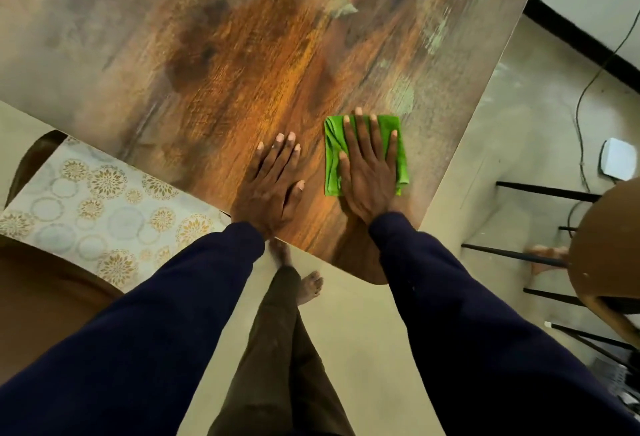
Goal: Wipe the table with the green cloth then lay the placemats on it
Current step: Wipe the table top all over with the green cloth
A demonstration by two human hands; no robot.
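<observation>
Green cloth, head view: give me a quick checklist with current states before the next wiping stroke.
1. Green cloth folded flat under right hand, fingers spread: ok.
2. Left hand flat on table, beside the cloth, apart from it: ok.
3. Path ahead of cloth free of objects: ok.
4. Table wiped clean: not ok, pale smudges lie beyond the cloth.
5. Placemats off the table, on the chair at left: ok.
6. Cloth dampness: cannot tell.
</observation>
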